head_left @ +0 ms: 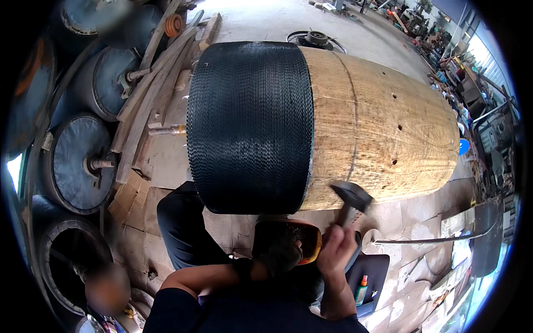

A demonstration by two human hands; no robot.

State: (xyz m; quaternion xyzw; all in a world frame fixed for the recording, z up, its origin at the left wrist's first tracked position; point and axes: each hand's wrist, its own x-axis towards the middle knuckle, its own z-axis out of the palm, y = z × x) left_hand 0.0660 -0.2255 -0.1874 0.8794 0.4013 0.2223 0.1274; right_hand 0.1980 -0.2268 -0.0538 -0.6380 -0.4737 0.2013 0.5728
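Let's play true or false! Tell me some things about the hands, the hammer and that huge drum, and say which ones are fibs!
1. The right hand holds a hammer. True.
2. A black ridged cover wraps part of the big wooden drum. True.
3. The cover is at the drum's right end. False: it is on the left part, and bare wood shows on the right.
4. The gloved left hand is at the yellow-orange tub. True.
5. The hammer's head is below the right hand in the picture. False: it is above it.
6. The right hand wears a glove too. False: it is bare.
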